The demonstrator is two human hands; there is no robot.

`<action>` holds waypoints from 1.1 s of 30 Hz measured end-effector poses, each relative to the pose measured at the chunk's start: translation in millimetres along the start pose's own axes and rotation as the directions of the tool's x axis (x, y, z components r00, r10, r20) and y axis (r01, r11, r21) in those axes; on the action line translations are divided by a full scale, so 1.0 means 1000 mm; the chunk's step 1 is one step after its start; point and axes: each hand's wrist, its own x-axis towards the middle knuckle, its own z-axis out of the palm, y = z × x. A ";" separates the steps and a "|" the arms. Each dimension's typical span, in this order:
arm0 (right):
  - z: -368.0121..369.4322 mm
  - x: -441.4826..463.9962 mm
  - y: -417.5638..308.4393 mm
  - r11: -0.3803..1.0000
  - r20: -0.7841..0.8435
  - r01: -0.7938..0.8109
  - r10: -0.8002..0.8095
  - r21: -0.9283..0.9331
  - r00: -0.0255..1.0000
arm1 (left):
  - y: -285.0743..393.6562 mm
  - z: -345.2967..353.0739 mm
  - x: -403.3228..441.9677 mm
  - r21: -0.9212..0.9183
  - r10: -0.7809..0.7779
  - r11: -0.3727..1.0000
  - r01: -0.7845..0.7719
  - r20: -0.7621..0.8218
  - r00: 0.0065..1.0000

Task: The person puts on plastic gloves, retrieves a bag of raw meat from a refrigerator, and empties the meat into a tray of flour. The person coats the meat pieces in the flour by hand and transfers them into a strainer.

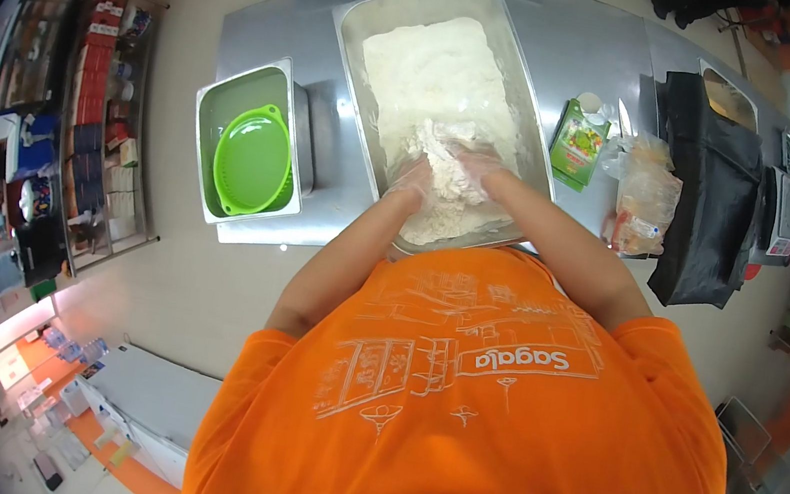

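– Orange shirt [465,398] is closest to us, on the near side of the big pan [349,33]. Where are our 2 hands?

– Inside the pan's near half. Our left hand [411,181] and right hand [477,163], partly curled, sit around a lumpy heap of what looks like flour [447,176]. Fingertips are buried, so we can't tell whether they grip any.

– How should it handle?

– Soft, crumbly, light by the handful, we'd judge; cupped palms underneath beat pinching, which would spill it.

– And around us?

– Metal table [338,163] under the pan. Left of the pan, a green basket [256,159] inside a smaller pan [256,86]; right of it, a green packet [579,144] and black bag [706,190]. Well left of the pan, shelves [97,104] stand on pale floor [197,290].
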 end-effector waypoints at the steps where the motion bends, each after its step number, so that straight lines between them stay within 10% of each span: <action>1: -0.012 -0.023 -0.026 0.988 -0.010 -0.106 0.108 0.112 0.994 | -0.015 -0.010 0.012 0.347 0.095 0.934 -0.079 -0.028 0.995; 3: -0.027 -0.022 -0.037 0.995 -0.084 -0.085 0.081 -0.046 0.993 | 0.001 -0.016 0.011 0.569 0.099 0.822 -0.020 -0.109 0.989; 5: -0.038 -0.043 -0.073 0.946 -0.241 -0.172 0.106 -0.274 0.965 | 0.061 -0.015 -0.024 0.354 -0.125 0.911 0.214 -0.256 0.958; 8: -0.024 0.000 -0.030 0.781 -0.178 0.140 -0.307 -0.609 0.935 | 0.047 -0.030 -0.015 0.601 0.033 0.797 0.058 -0.139 0.990; 11: -0.033 0.017 -0.016 0.851 -0.107 0.412 -0.466 -0.325 0.878 | 0.042 -0.029 -0.017 0.690 0.480 0.720 -0.075 -0.417 0.772; 17: -0.026 0.085 0.031 0.836 -0.370 -0.113 -0.113 -0.537 0.922 | 0.117 -0.026 0.002 0.839 0.603 0.540 -0.062 -0.334 0.724; 20: 0.029 0.079 0.092 0.697 -0.311 0.135 -0.473 -0.704 0.824 | 0.147 -0.021 0.019 0.856 0.398 0.516 -0.042 -0.197 0.896; 23: 0.015 0.046 0.097 0.557 0.237 0.398 -0.341 -0.728 0.910 | 0.144 -0.015 0.035 0.875 0.224 0.481 -0.056 -0.061 0.973; 30: -0.051 0.003 0.040 0.296 0.315 0.290 0.039 -0.910 0.948 | 0.108 -0.028 0.039 0.827 -0.064 0.556 -0.085 0.144 0.987; 33: -0.026 0.008 0.073 0.787 0.107 -0.034 0.127 -0.616 0.986 | 0.084 -0.029 0.021 0.760 -0.149 0.649 -0.036 0.173 0.974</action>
